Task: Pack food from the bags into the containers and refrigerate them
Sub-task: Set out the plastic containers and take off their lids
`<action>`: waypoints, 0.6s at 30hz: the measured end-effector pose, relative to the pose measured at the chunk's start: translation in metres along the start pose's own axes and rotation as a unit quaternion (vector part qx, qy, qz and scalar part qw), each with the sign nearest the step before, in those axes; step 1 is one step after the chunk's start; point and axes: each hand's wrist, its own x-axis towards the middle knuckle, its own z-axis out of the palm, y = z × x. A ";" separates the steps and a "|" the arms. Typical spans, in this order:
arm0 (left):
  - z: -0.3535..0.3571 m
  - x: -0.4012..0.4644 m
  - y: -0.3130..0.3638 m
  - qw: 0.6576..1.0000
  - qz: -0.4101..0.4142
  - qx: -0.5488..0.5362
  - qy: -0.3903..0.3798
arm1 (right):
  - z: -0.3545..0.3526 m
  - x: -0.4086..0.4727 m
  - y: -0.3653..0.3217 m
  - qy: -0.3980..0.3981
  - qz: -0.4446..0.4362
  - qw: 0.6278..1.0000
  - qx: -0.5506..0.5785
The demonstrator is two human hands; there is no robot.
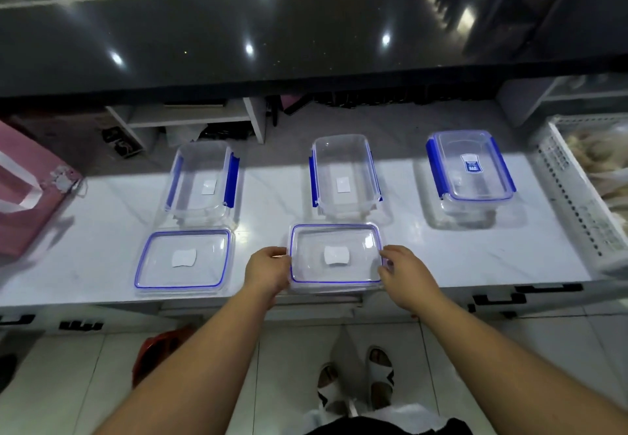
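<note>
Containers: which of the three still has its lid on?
The right container, beside the white basket. The other two stand open, lids lying before them.

Three containers (202, 181) (343, 176) (470, 171), two loose lids (185, 259) (336, 254)

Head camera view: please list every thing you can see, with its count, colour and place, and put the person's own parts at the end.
open containers: 2, clear with blue clips, empty, left and middle of the counter
closed container: 1, clear with blue lid clips, right of the other two
lids: 2, clear with blue seal; one lies in front of the left container, one is held in front of the middle container
counter: 1, white, glossy
bag: 1, pink, far left
basket: 1, white, perforated, far right, holding pale bagged contents
upper shelf: 1, black, glossy, behind the counter
left hand: grips the held lid's left edge
right hand: grips its right edge
feet: 2, in white sandals, on the tiled floor
</note>
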 end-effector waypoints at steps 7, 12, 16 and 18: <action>0.002 0.008 -0.007 0.985 0.042 0.168 0.013 | -0.002 0.003 0.000 -0.003 0.007 1.000 0.018; -0.002 0.007 0.010 0.979 0.083 0.185 0.040 | -0.019 -0.001 0.003 0.033 0.006 0.999 0.026; 0.012 -0.003 0.045 0.974 0.157 0.160 0.044 | -0.046 0.006 0.011 0.084 0.004 0.996 0.038; 0.028 -0.009 0.064 0.968 0.190 0.159 0.029 | -0.063 0.012 0.016 0.108 0.005 0.993 0.045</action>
